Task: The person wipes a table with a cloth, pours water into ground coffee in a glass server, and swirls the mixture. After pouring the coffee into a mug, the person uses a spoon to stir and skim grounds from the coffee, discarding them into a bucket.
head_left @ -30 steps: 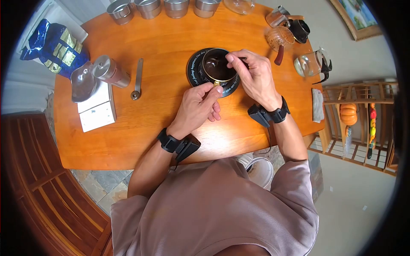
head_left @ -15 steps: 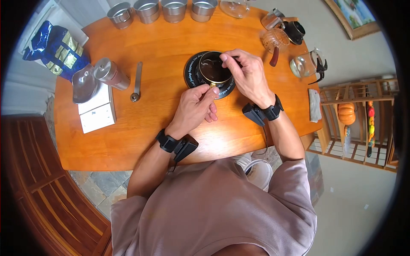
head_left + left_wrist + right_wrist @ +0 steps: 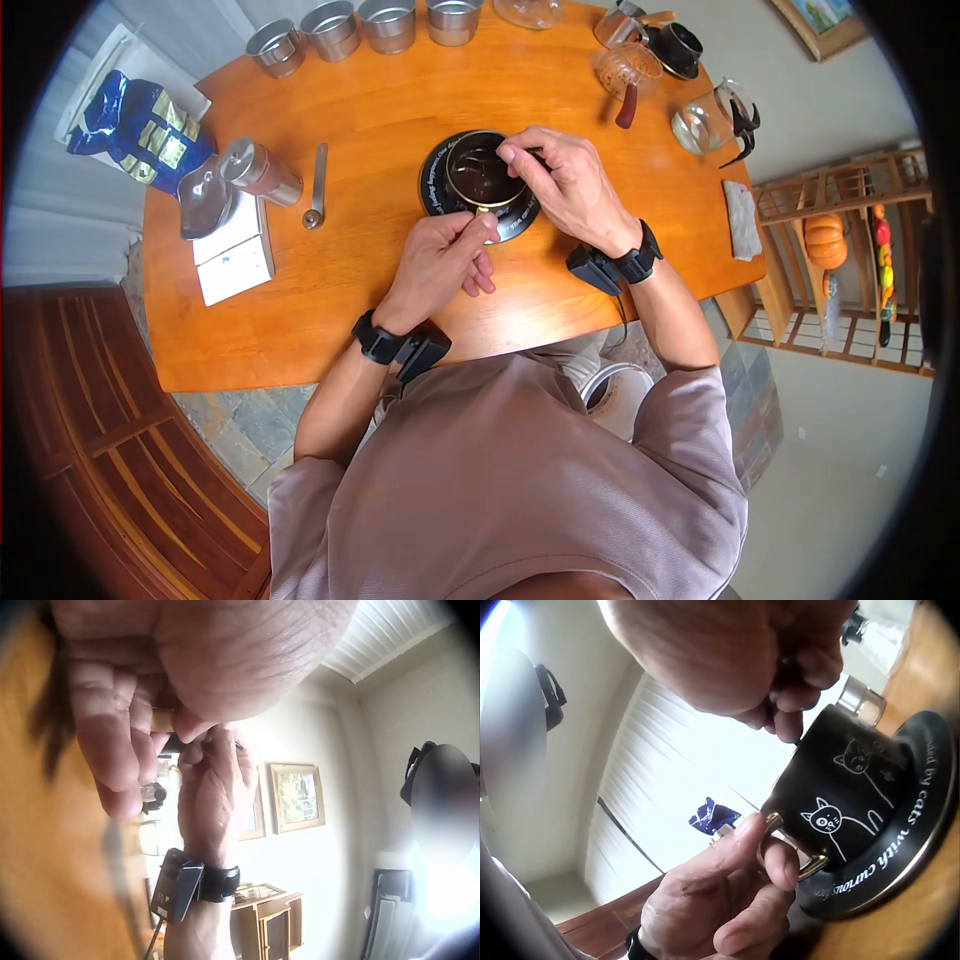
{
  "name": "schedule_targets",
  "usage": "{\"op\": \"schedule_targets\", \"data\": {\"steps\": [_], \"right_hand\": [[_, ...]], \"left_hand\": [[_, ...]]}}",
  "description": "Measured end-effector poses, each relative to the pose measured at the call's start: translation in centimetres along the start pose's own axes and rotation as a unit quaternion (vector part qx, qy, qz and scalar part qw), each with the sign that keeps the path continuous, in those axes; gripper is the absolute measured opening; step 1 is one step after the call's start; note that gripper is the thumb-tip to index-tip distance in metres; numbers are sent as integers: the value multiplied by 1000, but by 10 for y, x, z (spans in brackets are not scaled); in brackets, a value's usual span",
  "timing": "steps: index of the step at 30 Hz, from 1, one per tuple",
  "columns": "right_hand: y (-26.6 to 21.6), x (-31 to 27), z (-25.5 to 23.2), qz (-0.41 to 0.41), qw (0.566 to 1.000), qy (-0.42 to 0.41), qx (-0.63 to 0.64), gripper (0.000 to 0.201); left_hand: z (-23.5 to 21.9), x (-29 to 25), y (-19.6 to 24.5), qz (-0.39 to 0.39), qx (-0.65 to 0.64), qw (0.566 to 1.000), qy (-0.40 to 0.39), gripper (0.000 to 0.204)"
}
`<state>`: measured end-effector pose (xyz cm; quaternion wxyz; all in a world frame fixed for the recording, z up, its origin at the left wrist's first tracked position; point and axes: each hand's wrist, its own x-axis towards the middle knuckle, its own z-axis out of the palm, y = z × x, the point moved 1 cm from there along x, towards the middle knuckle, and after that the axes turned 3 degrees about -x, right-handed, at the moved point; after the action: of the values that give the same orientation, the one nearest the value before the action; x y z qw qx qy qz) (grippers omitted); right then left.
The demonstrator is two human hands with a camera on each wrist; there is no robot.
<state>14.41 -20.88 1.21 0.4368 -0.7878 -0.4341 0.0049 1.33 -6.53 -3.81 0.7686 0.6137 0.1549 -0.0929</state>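
A black cup (image 3: 840, 791) with white cat drawings and a gold rim stands on a black saucer (image 3: 922, 825) bearing white lettering. Dark liquid (image 3: 480, 180) with pale streaks lies inside. My left hand (image 3: 440, 255) pinches the cup's gold handle (image 3: 814, 866) between thumb and index finger, the other fingers loosely bent. At the far right of the rim, my right hand (image 3: 572, 185) pinches a thin dark utensil (image 3: 538, 154) between thumb and fingers, fingertips over the cup. Most of that utensil is hidden by the hand and cup; I cannot tell its kind.
Left on the wooden table (image 3: 330, 320) are a metal canister (image 3: 262, 170), a clear dish (image 3: 203, 200) on a white scale (image 3: 235, 265), a blue bag (image 3: 150, 135) and a long-handled scoop (image 3: 318, 185). Metal cups (image 3: 388, 25) line the back; a glass pot (image 3: 705, 125) stands right.
The head view has shifted, so table things sit elsewhere in frame. My left hand keeps its pinch on the handle; the right fingertips have moved slightly along the cup's far rim. Streaks on the liquid differ.
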Motion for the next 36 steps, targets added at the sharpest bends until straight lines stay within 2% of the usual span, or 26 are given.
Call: {"op": "schedule_targets", "data": {"steps": [4, 9, 13, 15, 19, 21, 25, 28, 30, 32, 34, 36], "right_hand": [[-13, -20, -3, 2, 999, -35, 22, 18], [-28, -34, -13, 49, 996, -75, 21, 19], [-30, -37, -13, 36, 998, -42, -9, 19], [-25, -37, -6, -38, 997, 8, -66, 18], [-27, -37, 10, 12, 1000, 26, -13, 18], [-31, -39, 14, 62, 998, -2, 20, 19], [-45, -47, 11, 62, 996, -63, 26, 20], [-56, -52, -2, 69, 995, -75, 9, 21], [-56, -52, -8, 62, 996, -62, -10, 21], [-54, -48, -13, 48, 993, -45, -99, 22], [-52, -40, -13, 57, 992, -43, -104, 22], [-47, -33, -7, 19, 994, -18, -108, 22]], "left_hand": [[1, -31, -11, -9, -1, 1000, -7, 35], [3, -56, -17, -24, 13, 999, -23, 33], [0, -59, -21, -15, 18, 999, -33, 33], [-2, -57, -22, -14, 14, 999, -41, 32], [-4, -54, -23, -9, 29, 998, -53, 32], [-3, -55, -26, -1, 11, 999, -48, 32], [-1, -56, -31, 22, 14, 999, -36, 31], [0, -57, -33, 39, 15, 999, -27, 31], [1, -57, -32, 43, 13, 999, -22, 30], [1, -58, -32, 46, 15, 999, -22, 30], [1, -58, -32, 50, 18, 998, -25, 29], [1, -58, -33, 55, 21, 998, -22, 29]]}}
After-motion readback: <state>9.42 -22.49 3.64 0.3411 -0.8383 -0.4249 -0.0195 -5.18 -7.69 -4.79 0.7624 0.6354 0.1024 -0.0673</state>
